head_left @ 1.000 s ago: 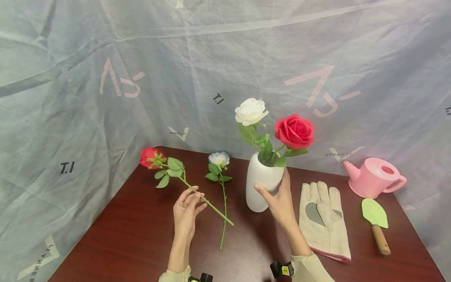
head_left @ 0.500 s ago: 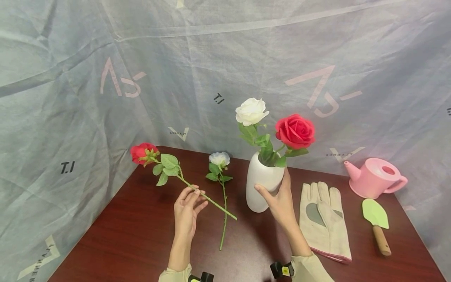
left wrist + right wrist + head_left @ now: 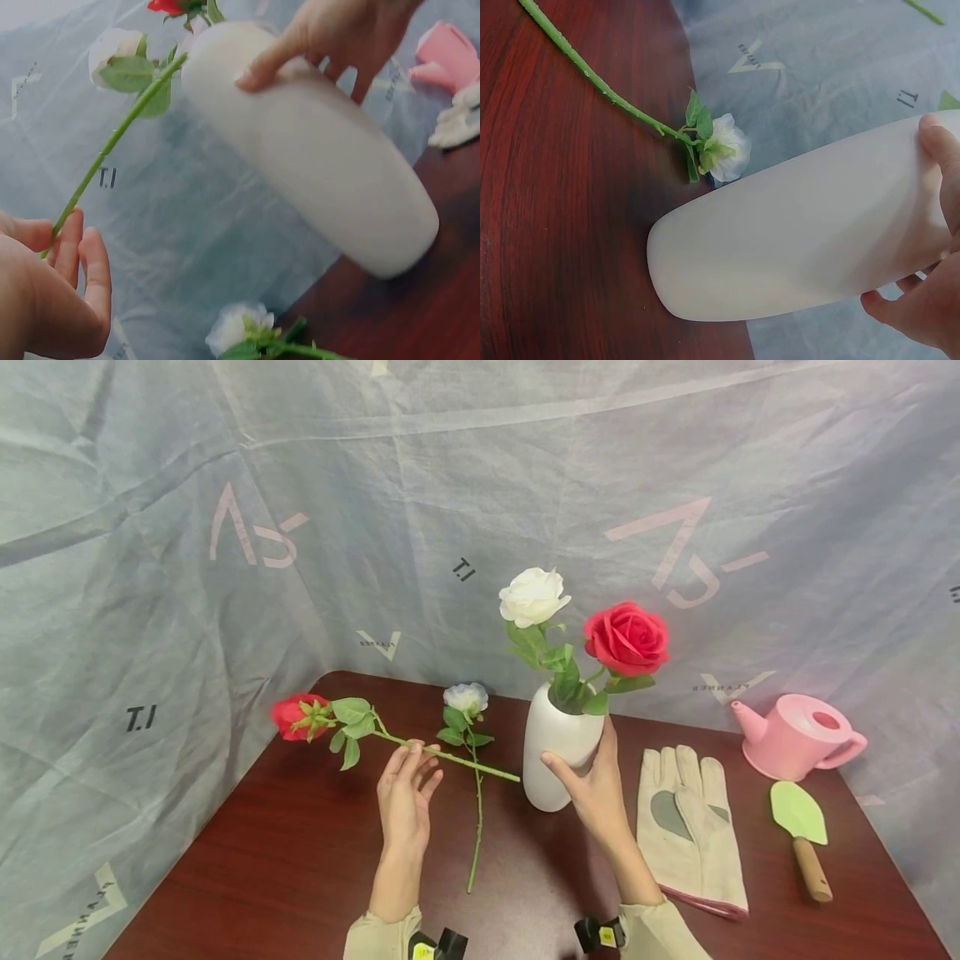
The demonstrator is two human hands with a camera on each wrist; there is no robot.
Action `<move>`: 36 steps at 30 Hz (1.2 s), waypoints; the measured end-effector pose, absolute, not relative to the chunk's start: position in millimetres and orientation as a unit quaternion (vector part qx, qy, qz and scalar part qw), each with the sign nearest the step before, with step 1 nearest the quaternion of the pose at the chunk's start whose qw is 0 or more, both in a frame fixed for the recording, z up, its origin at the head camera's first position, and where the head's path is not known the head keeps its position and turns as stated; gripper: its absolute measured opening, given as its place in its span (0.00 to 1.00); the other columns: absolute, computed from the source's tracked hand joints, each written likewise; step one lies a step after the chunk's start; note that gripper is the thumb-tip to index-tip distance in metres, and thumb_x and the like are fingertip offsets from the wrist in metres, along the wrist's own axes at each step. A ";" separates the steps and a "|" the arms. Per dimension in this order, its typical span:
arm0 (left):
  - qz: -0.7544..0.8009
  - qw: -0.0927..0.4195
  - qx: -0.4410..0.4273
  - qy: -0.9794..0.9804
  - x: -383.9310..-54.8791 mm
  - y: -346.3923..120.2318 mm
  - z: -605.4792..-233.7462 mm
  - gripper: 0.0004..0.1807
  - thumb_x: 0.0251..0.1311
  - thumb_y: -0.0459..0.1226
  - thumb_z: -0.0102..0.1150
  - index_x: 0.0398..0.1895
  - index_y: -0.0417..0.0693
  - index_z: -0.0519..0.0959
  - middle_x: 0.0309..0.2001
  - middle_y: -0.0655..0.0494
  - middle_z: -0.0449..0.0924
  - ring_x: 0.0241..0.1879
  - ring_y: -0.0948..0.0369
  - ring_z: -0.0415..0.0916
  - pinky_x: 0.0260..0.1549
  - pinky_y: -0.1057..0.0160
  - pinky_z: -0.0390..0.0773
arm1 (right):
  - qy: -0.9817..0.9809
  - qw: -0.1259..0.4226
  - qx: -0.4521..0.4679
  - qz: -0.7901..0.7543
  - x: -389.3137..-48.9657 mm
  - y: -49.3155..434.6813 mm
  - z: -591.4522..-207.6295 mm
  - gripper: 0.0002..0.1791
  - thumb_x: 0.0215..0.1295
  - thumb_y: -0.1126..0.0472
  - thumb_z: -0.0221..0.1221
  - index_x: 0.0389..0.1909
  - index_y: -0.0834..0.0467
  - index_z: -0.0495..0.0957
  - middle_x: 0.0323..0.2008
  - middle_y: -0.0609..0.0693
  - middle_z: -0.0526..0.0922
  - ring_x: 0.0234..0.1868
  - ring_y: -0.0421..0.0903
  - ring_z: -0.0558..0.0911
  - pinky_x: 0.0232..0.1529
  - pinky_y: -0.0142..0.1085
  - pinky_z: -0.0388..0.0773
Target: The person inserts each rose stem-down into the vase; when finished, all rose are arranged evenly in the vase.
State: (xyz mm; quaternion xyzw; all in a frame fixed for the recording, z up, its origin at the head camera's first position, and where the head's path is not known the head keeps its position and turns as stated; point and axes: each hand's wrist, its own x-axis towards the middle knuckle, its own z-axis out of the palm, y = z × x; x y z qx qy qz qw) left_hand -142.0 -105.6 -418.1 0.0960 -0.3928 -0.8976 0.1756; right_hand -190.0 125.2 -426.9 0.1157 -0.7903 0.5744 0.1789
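My left hand [image 3: 405, 797] pinches the green stem of a red rose [image 3: 300, 717]. The bloom points left, and the stem's bare end reaches right, close to the vase in the head view. My right hand [image 3: 596, 789] grips the side of a white vase [image 3: 551, 752], thumb in front and fingers behind it. Out of the vase's mouth rise a white rose [image 3: 534, 597] and another red rose [image 3: 627, 639]. On the table, between the hands, lies a pale white rose [image 3: 466, 700], its stem passing beneath the held one in the head view.
Right of the vase lies a pair of cream work gloves [image 3: 693, 839] with grey patches. Beyond them are a pink watering can [image 3: 798, 739] and a green trowel [image 3: 801, 827] with a wooden handle. Grey cloth [image 3: 420, 510] hangs behind the dark red table [image 3: 247, 852].
The rose in my left hand has swung flatter, its stem end rising and moving right toward the vase. My left hand has shifted slightly right and up. The right hand and vase stay put.
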 end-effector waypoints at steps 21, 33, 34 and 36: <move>-0.871 0.262 0.008 -0.416 -179.0 -50.3 -359.2 0.06 0.61 0.32 0.57 0.34 0.36 0.75 0.30 0.52 0.82 0.33 0.61 0.77 0.27 0.67 0.77 | -0.786 0.176 0.114 0.581 -190.0 125.1 -427.1 0.56 0.51 0.55 0.70 0.73 0.47 0.41 0.68 0.49 0.52 0.63 0.46 0.59 0.60 0.48 0.57; -0.799 0.318 -0.024 -0.509 -191.0 -38.3 -356.9 0.13 0.62 0.34 0.57 0.38 0.28 0.75 0.33 0.41 0.82 0.38 0.54 0.78 0.27 0.65 0.79 | -0.787 0.170 0.113 0.582 -181.0 120.6 -412.7 0.55 0.52 0.60 0.69 0.72 0.55 0.40 0.67 0.56 0.51 0.63 0.52 0.60 0.60 0.51 0.57; -0.791 0.320 -0.028 -0.520 -189.7 -37.0 -353.4 0.12 0.62 0.34 0.57 0.38 0.28 0.75 0.34 0.39 0.82 0.38 0.52 0.78 0.28 0.64 0.79 | -0.788 0.172 0.113 0.580 -181.5 120.6 -413.5 0.56 0.52 0.59 0.69 0.73 0.54 0.40 0.68 0.55 0.51 0.63 0.51 0.60 0.60 0.50 0.57; -0.771 0.327 -0.037 -0.545 -186.3 -34.5 -345.6 0.11 0.63 0.32 0.55 0.37 0.28 0.76 0.33 0.35 0.81 0.39 0.50 0.78 0.28 0.62 0.79 | -0.789 0.174 0.112 0.579 -186.7 122.7 -422.2 0.56 0.52 0.56 0.69 0.73 0.49 0.40 0.68 0.51 0.51 0.63 0.48 0.59 0.60 0.49 0.58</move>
